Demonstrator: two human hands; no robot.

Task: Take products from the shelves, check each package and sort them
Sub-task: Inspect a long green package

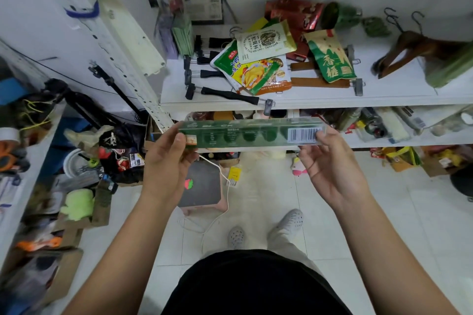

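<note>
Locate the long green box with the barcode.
Head view, centre: the green box is held level between the left hand and right hand, just below the white shelf.

Head camera, close, looking down at shelves point(294, 100).

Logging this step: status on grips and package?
Left grip holds green box at its left end. Right grip pinches barcode end. Box level, off the shelves. Snack pouches crowd shelf ahead.

Wears a black top point(256, 286), bottom centre of the frame, pale beige trousers point(284, 243) above it, and light grey perforated clogs point(291, 221).
</note>
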